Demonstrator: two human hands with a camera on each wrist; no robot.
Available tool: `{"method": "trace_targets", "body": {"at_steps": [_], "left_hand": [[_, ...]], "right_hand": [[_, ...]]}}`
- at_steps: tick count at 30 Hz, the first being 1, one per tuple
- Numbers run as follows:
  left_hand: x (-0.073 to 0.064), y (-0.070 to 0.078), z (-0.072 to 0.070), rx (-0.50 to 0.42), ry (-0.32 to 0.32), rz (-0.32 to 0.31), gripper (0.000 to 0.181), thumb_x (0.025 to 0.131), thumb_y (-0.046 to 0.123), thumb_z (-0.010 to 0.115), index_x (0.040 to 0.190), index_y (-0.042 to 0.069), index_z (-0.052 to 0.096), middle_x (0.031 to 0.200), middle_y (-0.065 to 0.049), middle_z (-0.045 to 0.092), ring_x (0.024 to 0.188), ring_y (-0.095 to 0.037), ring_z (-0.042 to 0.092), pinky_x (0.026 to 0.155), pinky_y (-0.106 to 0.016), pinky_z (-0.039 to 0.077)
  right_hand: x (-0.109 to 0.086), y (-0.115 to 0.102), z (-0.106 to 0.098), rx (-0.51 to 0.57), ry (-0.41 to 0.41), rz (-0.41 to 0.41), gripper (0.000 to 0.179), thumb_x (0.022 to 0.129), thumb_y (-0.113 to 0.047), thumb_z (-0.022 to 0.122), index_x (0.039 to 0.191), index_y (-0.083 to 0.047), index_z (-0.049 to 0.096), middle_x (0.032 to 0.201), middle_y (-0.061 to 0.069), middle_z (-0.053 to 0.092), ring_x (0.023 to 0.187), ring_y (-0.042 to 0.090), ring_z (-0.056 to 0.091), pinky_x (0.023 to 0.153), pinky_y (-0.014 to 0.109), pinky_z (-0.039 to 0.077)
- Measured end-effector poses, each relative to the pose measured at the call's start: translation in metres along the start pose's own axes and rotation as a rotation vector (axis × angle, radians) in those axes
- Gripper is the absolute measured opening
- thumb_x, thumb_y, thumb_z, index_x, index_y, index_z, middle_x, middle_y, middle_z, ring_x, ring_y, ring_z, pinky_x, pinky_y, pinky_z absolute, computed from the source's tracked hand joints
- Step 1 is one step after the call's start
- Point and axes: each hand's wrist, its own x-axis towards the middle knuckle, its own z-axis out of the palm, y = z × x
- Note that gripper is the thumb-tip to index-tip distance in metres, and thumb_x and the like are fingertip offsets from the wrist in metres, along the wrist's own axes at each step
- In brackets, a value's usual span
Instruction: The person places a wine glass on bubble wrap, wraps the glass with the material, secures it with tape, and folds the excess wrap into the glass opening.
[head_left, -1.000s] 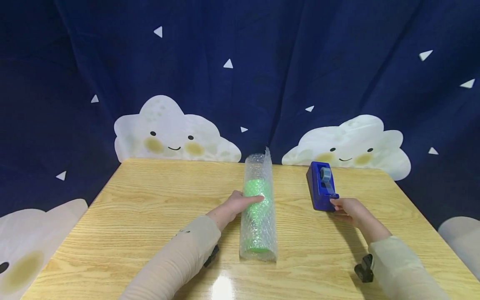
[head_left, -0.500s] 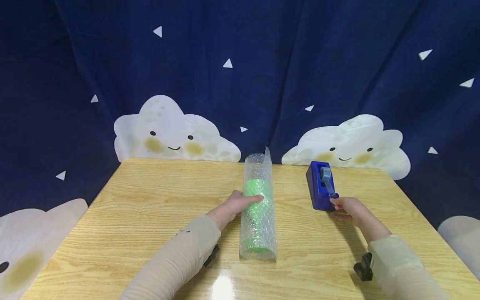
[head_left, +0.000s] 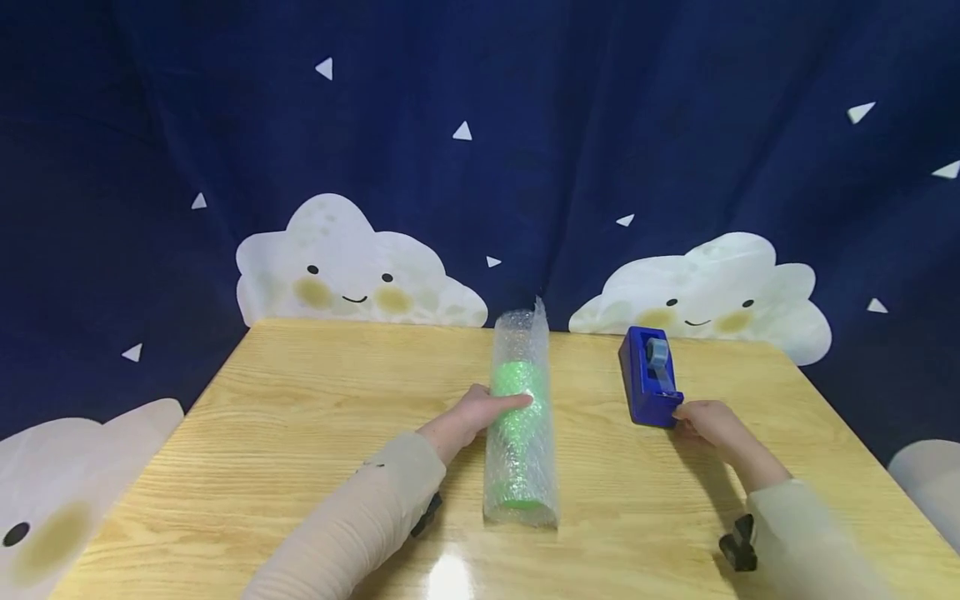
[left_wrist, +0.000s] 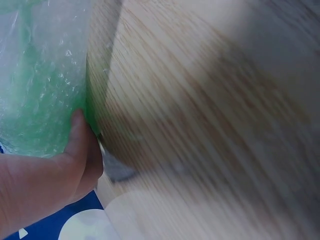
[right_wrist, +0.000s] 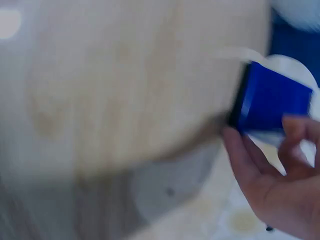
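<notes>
Head view gives us both hands at work over a wooden table (head_left: pixel 360 375). Our left hand (head_left: pixel 476 410) grips a bubble-wrapped bundle (head_left: pixel 521 467), which lies lengthwise under the thumb; left of it, the other fingers sit low against its side, as the left wrist view confirms. We judge this hold is meant to stop the wrap from springing loose and the bundle from rolling. Something green (head_left: pixel 513 377) shows through the wrap, below the thumb and on both sides of it, while a free edge (head_left: pixel 541 313) of wrap stands up well beyond those fingers.

Our right hand (head_left: pixel 714 427) reaches to the front of a blue tape dispenser (head_left: pixel 651 410), its fingertips touching the cutter end. We cannot tell whether they pinch the tape's end: head view hides it, and right wrist view is blurred. The dispenser's tape roll (head_left: pixel 657 353) sits beyond these fingertips, so the cutter faces us, probably for easy pulling; the dispenser stands well apart from the left fingers.
</notes>
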Motion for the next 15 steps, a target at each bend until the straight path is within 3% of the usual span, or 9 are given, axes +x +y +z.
{"method": "trace_targets", "body": {"at_steps": [5,8,15], "left_hand": [[-0.001,0.000,0.001,0.031,0.033,0.015,0.091,0.078,0.043,0.072,0.138,-0.010,0.029,0.137,-0.022,0.041,0.124,-0.035,0.044,0.108,-0.046,0.036],[-0.001,0.000,0.002,0.049,0.063,0.028,0.089,0.078,0.041,0.072,0.137,-0.012,0.032,0.136,-0.024,0.043,0.124,-0.036,0.045,0.107,-0.047,0.036],[-0.003,0.001,0.009,0.023,0.119,0.053,0.097,0.078,0.038,0.073,0.144,-0.008,0.018,0.148,-0.027,0.027,0.135,-0.041,0.030,0.112,-0.049,0.028]], "right_hand": [[-0.017,-0.007,-0.020,-0.164,-0.157,-0.003,0.028,0.094,-0.025,0.050,0.084,0.000,0.059,0.077,0.001,0.061,0.073,0.012,0.060,0.074,0.035,0.056],[-0.025,-0.011,-0.024,-0.232,-0.222,-0.035,0.025,0.095,-0.021,0.049,0.076,-0.005,0.053,0.077,0.003,0.062,0.069,0.014,0.057,0.066,0.032,0.054],[-0.033,-0.044,-0.004,-0.262,-0.382,-0.197,0.020,0.098,-0.011,0.045,0.080,-0.003,0.048,0.067,0.000,0.051,0.058,0.011,0.044,0.054,0.025,0.042]]}}
